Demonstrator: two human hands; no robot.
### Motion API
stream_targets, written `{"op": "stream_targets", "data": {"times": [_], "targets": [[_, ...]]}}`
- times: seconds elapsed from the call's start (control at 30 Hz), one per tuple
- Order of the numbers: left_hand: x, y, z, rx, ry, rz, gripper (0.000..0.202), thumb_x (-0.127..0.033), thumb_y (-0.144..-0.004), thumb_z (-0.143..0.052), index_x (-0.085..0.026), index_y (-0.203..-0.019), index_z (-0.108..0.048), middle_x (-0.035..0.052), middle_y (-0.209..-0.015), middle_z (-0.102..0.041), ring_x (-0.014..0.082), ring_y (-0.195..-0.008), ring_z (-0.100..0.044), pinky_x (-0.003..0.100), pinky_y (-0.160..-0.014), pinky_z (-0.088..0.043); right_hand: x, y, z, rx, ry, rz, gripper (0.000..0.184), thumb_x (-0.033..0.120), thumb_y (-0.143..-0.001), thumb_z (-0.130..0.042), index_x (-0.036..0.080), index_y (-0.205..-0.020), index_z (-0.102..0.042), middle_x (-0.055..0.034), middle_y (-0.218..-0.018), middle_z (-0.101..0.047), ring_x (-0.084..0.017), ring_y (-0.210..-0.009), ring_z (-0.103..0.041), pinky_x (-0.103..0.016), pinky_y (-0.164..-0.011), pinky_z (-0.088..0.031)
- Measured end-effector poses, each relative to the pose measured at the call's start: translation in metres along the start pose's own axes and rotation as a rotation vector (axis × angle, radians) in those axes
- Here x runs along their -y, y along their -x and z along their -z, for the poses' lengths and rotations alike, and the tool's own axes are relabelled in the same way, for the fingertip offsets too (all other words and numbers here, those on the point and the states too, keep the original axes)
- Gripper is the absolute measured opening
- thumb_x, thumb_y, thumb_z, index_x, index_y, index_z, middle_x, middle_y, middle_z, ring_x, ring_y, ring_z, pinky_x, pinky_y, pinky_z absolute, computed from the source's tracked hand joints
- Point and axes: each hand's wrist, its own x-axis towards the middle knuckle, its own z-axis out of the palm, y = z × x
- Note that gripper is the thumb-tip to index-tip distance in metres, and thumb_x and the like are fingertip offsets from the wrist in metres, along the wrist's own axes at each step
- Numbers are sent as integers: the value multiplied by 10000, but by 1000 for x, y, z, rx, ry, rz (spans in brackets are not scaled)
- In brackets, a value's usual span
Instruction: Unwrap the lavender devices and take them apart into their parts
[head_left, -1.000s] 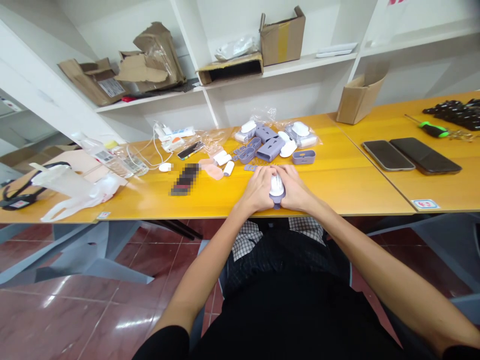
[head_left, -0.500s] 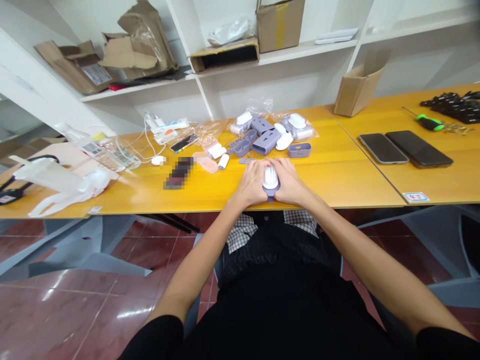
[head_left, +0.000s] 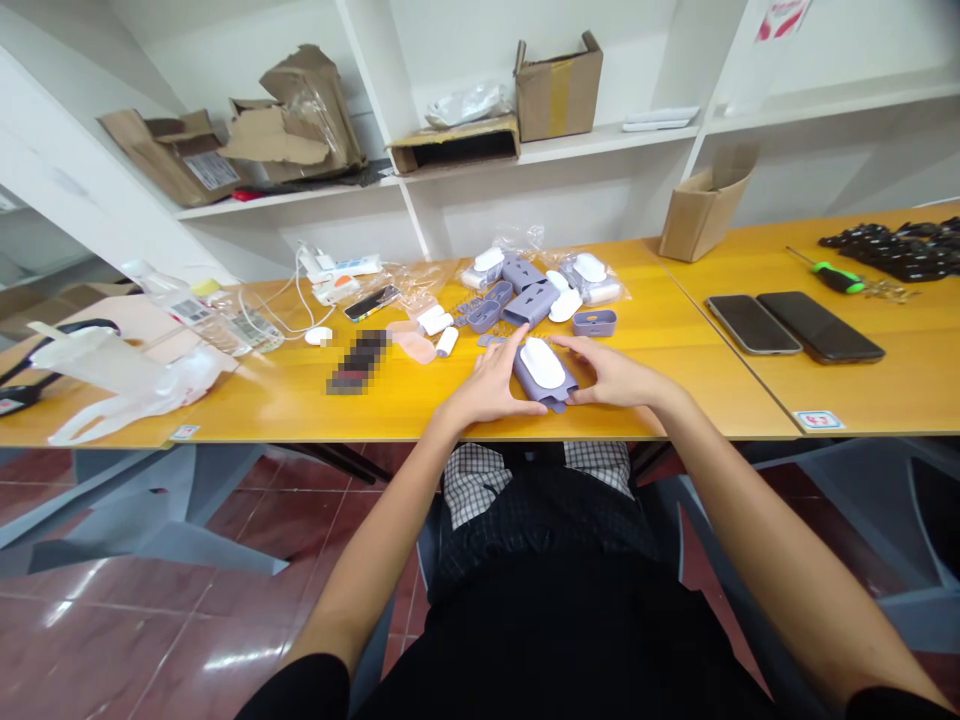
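A purple plastic housing with a white oval insert lies flat on the yellow table, near its front edge. My left hand rests open on the table at the housing's left side, fingers stretched along it. My right hand lies open at its right side, fingertips touching the housing. Neither hand grips it.
Behind the housing lie several more purple and white parts in clear bags, plus small white cylinders. Two dark phones and a green-handled screwdriver sit on the right. A cardboard box, cables and a white plastic bag lie around.
My hands were closed around the upright housing, pressing it. Now they have spread apart and opened, and the housing lies flat on the table between them.
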Motion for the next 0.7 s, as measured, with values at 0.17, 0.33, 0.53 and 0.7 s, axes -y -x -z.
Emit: {"op": "stream_targets", "data": {"times": [0.17, 0.33, 0.53, 0.7], "targets": [[-3, -1, 1, -72, -69, 51, 1197, -615, -720, -921, -266, -1679, -295, 188, -1736, -345, 445, -1613, -297, 645, -1307, -235, 21, 5, 20, -73, -20, -59, 592, 441, -857, -791, 287, -1418, -684, -117, -1360, -731, -345, -1199, -705, -554, -997, -602], [-3, 0, 15, -194, -1, 102, 1052, -550, -749, -929, -269, -1617, -407, 185, -1557, -589, 411, -1408, -592, 587, -1173, -460, 42, 1, 19, -95, 73, -72, 191, 367, -920, -712, 206, -991, -786, -44, -752, -756, -213, -676, -692, -360, -675, -552], [7, 1, 24, -119, -25, 115, 906, -560, -706, -947, -221, -1462, -581, 93, -1135, -726, 354, -1096, -707, 552, -1044, -539, 46, -4, 8, -109, 210, -79, 246, 201, -924, -651, 184, -1119, -800, -36, -749, -747, -197, -658, -660, -323, -660, -467], [20, -3, 10, -58, 103, -22, 812, -531, -679, -965, -225, -1349, -624, 125, -1458, -569, 361, -1369, -568, 515, -1187, -448, 53, -2, 4, -189, 402, -78, 313, 193, -951, -612, 191, -1195, -807, -71, -879, -770, -202, -696, -638, -334, -683, -441]]}}
